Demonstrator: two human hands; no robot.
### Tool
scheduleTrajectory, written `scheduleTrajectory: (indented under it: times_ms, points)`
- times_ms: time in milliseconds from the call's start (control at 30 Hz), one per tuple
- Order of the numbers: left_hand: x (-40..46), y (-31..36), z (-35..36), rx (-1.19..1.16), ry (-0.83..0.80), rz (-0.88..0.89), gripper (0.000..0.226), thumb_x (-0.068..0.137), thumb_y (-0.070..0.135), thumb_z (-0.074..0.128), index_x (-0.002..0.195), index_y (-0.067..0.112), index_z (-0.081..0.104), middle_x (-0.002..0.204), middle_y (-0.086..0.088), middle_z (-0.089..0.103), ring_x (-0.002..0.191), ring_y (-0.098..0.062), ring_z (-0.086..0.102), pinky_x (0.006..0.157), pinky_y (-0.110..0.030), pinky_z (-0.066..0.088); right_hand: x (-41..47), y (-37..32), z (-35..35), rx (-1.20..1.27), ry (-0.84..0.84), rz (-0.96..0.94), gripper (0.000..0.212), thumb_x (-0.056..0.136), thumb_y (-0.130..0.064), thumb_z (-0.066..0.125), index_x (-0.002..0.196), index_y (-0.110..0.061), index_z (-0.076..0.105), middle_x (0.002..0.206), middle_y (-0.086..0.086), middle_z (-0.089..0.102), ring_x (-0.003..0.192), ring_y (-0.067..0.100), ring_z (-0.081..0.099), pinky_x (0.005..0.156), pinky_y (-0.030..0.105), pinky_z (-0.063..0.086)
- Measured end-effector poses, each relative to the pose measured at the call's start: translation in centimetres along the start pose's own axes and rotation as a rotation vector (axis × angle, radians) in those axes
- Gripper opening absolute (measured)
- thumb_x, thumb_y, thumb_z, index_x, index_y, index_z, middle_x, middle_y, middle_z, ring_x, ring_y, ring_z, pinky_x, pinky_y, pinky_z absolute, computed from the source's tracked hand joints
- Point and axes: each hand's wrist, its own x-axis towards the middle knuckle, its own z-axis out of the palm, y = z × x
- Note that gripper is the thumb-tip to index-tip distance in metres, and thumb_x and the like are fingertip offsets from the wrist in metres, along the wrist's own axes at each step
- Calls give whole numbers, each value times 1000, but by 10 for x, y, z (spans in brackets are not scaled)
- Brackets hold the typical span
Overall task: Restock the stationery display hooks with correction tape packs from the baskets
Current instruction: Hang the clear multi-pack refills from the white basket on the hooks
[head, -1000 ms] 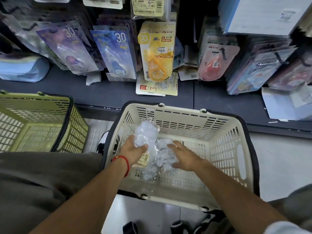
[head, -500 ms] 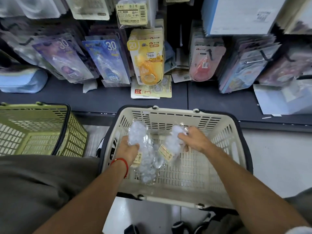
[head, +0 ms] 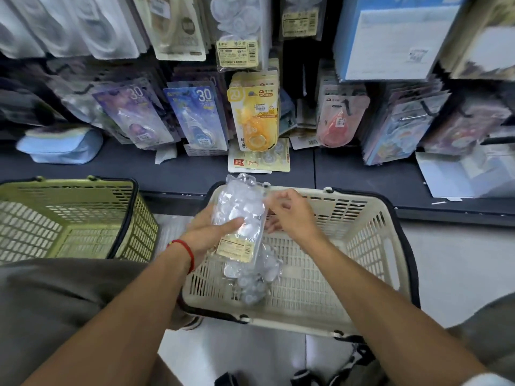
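1. At the left of the frame a green basket (head: 69, 218) sits on the floor; from this angle it looks empty, though its near side is hidden behind the person's knee.
2. The left hand (head: 207, 232) is closed around a clear correction tape pack (head: 239, 218), thumb across the front and fingers behind. It holds the pack above the cream basket (head: 370, 246), at the middle of the frame.
3. The pack's long axis runs nearly upright in the picture, top end toward the shelf (head: 139, 168) and label end toward the person. More clear packs (head: 250, 282) hang or lie just below it inside the basket.
4. The right hand (head: 289, 215) is just beside the pack's upper right edge, fingers curled and pinching at it. Whether they grip the film or only touch it I cannot tell, since the fingertips blur.
5. The matching clear pack on a hook (head: 237, 29) hangs at the upper centre of the frame, directly above and beyond the held pack. So the coming move is probably a lift up and forward, top end leading; the left hand already carries the pack.
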Motion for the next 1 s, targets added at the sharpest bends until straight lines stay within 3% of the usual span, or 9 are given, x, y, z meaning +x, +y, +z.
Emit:
scheduleTrajectory:
  times_ms: [100, 233, 367, 467, 600, 700, 833, 933, 1000]
  points:
    - [-2, -2, -23, 5, 262, 4, 39, 89, 33, 81, 120, 26, 59, 113, -1, 76, 90, -20, 77, 72, -40, 63, 5, 43, 21, -326, -104, 56, 14, 106, -27, 59, 117, -18, 62, 109, 8, 73, 79, 17, 75, 73, 39, 64]
    - [-3, -16, -38, -223, 401, -53, 31, 91, 27, 80, 99, 35, 51, 98, 1, 69, 90, -30, 76, 80, -53, 64, 9, 101, 50, -886, -508, 39, 77, 102, -20, 65, 166, -23, 22, 171, 6, 23, 154, 29, 33, 123, 41, 33]
    - [-4, -21, -38, -230, 439, -59, 30, 90, 27, 80, 90, 39, 52, 91, 7, 70, 68, -17, 77, 55, -35, 61, 13, 126, 76, -921, -383, -4, 75, 94, -10, 71, 156, -26, 33, 148, 7, 29, 130, 32, 50, 101, 39, 53]
    - [-5, -16, -34, -98, 418, -42, 29, 91, 32, 79, 110, 36, 58, 104, 0, 74, 70, -16, 78, 58, -35, 60, 16, 121, 70, -862, -389, 4, 52, 91, -11, 77, 137, -23, 56, 125, -1, 35, 109, 25, 56, 79, 29, 55]
    - [-8, -3, -22, 48, 390, -45, 39, 91, 30, 79, 122, 25, 57, 113, -3, 72, 95, -26, 73, 87, -53, 61, 13, 67, 34, -958, -505, -133, 30, 85, -24, 82, 107, -30, 63, 112, -3, 65, 102, 23, 62, 82, 34, 50]
    - [-12, 0, -15, 16, 391, -77, 42, 89, 26, 80, 121, 21, 54, 113, -5, 68, 103, -32, 70, 93, -56, 58, -5, 1, -9, -1024, -498, -293, 26, 90, -30, 75, 98, -36, 51, 94, -14, 62, 90, 16, 60, 74, 35, 48]
    - [-23, 17, -2, -216, 358, -151, 37, 90, 25, 78, 112, 23, 48, 102, -4, 63, 83, -26, 67, 67, -40, 59, -51, -71, -70, -1013, -86, -727, 23, 94, -33, 71, 106, -29, 52, 98, -6, 64, 88, 17, 61, 75, 32, 52]
    - [-35, 43, 21, -412, 190, -179, 31, 90, 23, 75, 116, 17, 59, 115, -21, 71, 94, -45, 75, 85, -65, 60, -78, -99, -84, -853, 95, -974, 38, 80, -3, 83, 106, -16, 59, 114, 3, 68, 107, 22, 64, 93, 26, 49]
    - [-45, 63, 39, -544, 48, -198, 41, 91, 29, 70, 129, 14, 62, 123, -27, 70, 102, -48, 73, 91, -65, 58, -88, -107, -75, -878, 47, -1009, 37, 74, 2, 80, 106, -8, 63, 125, 11, 65, 122, 23, 57, 103, 27, 45]
